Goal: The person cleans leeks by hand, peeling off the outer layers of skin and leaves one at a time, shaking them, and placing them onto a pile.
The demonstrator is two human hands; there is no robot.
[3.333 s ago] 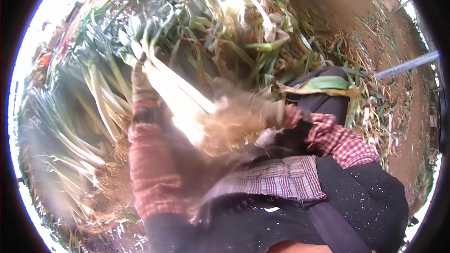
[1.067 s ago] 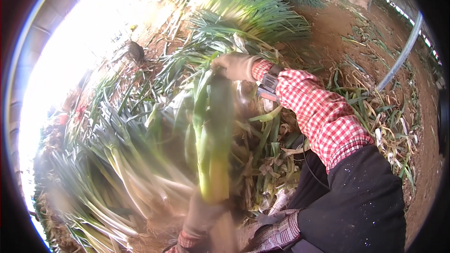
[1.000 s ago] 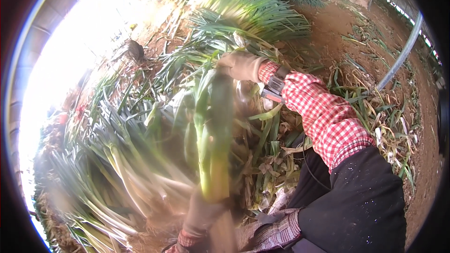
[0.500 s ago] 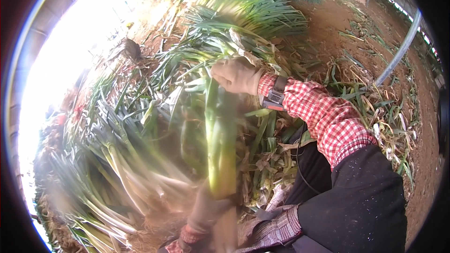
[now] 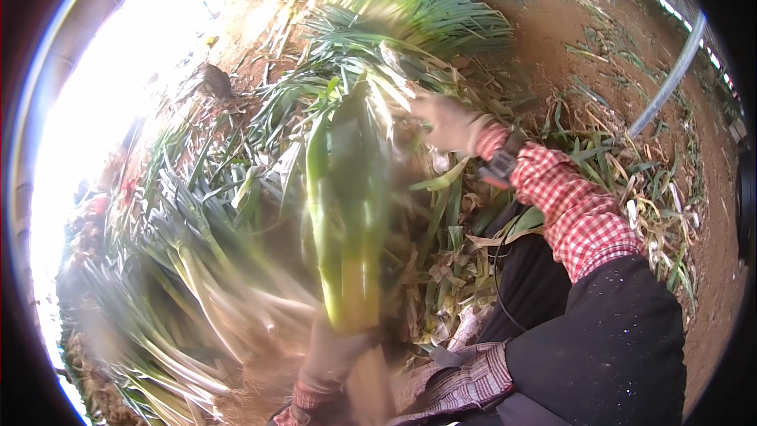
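Observation:
My gloved left hand (image 5: 335, 356) is closed round the pale lower part of a thick green onion (image 5: 347, 221). The stalk stands up in front of me with its green leaves pointing away, blurred by motion. Just right of its leafy top is my gloved right hand (image 5: 449, 120), with a checked red sleeve and a wrist watch (image 5: 502, 164). Pale leaf strips lie near its fingertips. The fingers are smeared, so whether they grip a leaf is unclear.
Green onions with white stems and roots (image 5: 229, 308) lie heaped on my left. A larger green pile (image 5: 410, 8) spreads at the far side. Torn leaves (image 5: 449, 268) litter the ground near my legs. A metal pole (image 5: 670, 79) leans at the right over brown soil (image 5: 544, 47).
My right hand has moved off the green onion's upper part, to the right and slightly toward me. The leaves now fan wider. My left hand keeps its grip, shifted slightly left.

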